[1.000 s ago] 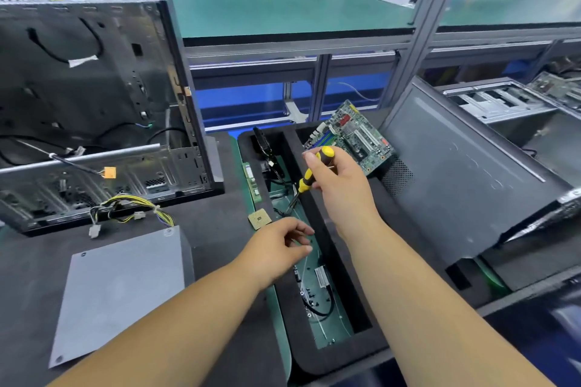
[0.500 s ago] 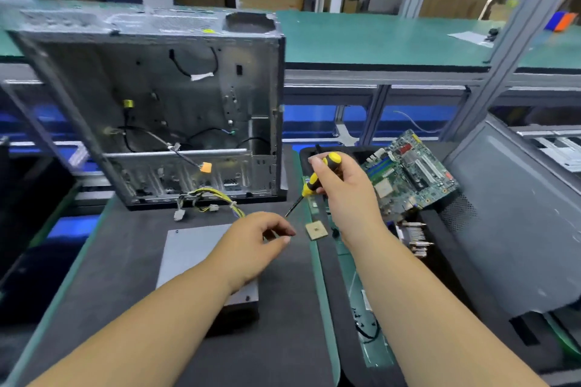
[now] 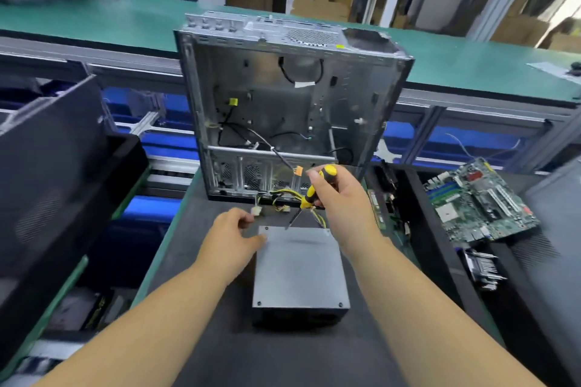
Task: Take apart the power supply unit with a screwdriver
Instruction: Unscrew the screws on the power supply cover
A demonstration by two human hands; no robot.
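Both hands have shifted from the tray to the grey metal power supply box (image 3: 300,270), mid-worktop. Left hand (image 3: 232,239) touches its corner, fingers relaxed; right hand (image 3: 338,198) clamps the yellow-black screwdriver (image 3: 309,193). Likely heavy, rigid; steady its sides.

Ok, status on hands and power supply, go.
Right hand grips screwdriver, tip above power supply. Left hand at its far-left corner. Lid on. Nothing blocking.

Power supply unit (image 3: 300,267) matt grey metal; screwdriver (image 3: 314,190) handle glossy plastic.

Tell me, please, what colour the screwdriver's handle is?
Yellow with black sections; the screwdriver, held in the right hand, shows best in the head view.
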